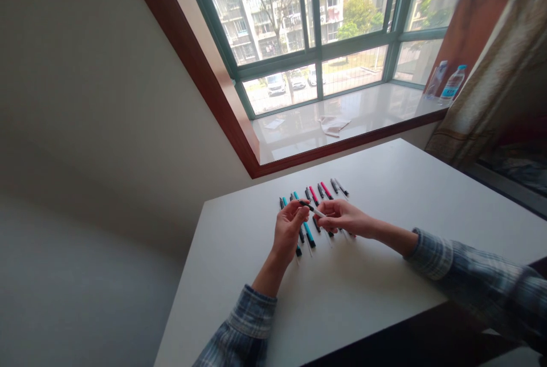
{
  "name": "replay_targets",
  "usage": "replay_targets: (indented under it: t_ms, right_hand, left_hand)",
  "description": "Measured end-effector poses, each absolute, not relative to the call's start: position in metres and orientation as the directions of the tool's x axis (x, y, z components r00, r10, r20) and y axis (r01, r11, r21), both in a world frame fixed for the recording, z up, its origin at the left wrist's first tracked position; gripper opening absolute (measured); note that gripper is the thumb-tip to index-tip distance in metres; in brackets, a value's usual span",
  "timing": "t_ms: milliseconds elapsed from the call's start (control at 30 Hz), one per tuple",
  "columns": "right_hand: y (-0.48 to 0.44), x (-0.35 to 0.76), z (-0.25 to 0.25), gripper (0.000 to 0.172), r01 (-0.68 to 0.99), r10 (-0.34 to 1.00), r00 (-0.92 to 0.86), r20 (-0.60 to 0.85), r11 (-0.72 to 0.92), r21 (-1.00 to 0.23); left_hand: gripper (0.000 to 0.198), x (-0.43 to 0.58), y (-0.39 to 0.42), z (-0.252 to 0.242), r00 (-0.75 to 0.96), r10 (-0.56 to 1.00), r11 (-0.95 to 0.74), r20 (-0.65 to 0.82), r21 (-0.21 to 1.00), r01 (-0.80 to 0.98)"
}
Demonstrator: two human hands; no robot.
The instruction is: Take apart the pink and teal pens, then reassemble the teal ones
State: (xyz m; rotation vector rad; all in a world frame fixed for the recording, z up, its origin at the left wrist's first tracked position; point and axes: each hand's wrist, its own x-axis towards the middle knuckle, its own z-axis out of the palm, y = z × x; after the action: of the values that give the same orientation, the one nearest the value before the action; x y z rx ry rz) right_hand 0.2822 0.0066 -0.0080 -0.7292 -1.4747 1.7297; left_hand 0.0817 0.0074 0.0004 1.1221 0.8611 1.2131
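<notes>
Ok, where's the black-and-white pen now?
Right of centre in the head view, the pen is held between left hand and right hand, above the table.

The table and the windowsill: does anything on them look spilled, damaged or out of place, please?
On the table, I see no spill or damage; the pen parts lie in rough rows, partly behind the left hand and right hand. On the windowsill, a rumpled pale sheet lies loose, which looks slightly untidy.
</notes>
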Motion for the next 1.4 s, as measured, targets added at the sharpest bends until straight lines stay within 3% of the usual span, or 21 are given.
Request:
replay_targets:
  t_ms: [200,400,600,733,900,1067,1133,1300,1400]
  right_hand:
    - [0.005,0.281,-0.005,0.051,-0.174,0.783,-0.62,0.041,-0.087,-0.981]
    - [0.009,0.283,-0.004,0.042,-0.061,0.844,-0.524,0.113,0.094,-0.994]
    - [0.009,0.284,-0.004,0.052,-0.074,0.803,-0.59,0.091,0.058,-0.996]
    - [0.008,0.286,0.0,0.053,-0.017,0.801,-0.581,0.144,0.165,-0.986]
    - [-0.005,0.285,0.011,0.041,0.093,0.884,-0.439,0.16,0.222,-0.971]
    - [-0.039,0.268,0.014,0.026,0.372,0.961,-0.091,0.263,0.278,-0.886]
    - [-0.052,0.261,0.012,0.026,0.346,0.968,0.012,0.252,0.232,-0.909]
    - [-0.07,0.253,0.003,0.045,0.197,0.979,0.064,0.194,0.178,-0.964]
    - [-0.072,0.252,-0.001,0.047,0.094,0.985,0.057,0.16,0.154,-0.984]
  left_hand:
    - [0.029,0.081,0.007,0.001,0.205,0.977,-0.01,0.059,0.972,-0.235]
    - [0.029,0.082,0.007,0.003,0.217,0.974,-0.015,0.062,0.977,-0.214]
    - [0.031,0.082,0.006,0.008,0.259,0.964,-0.009,0.061,0.981,-0.195]
    - [0.029,0.085,0.007,0.007,0.281,0.958,-0.01,0.063,0.983,-0.186]
    - [0.025,0.088,0.009,0.005,0.269,0.958,-0.048,0.103,0.977,-0.206]
    - [0.031,0.095,0.007,0.009,0.351,0.934,0.024,0.072,0.965,-0.261]
    - [0.033,0.098,0.007,0.009,0.378,0.924,0.072,0.051,0.95,-0.304]
    - [0.043,0.099,0.004,0.009,0.509,0.861,0.177,0.006,0.934,-0.311]
    - [0.041,0.099,0.001,0.01,0.518,0.855,0.18,0.002,0.936,-0.302]
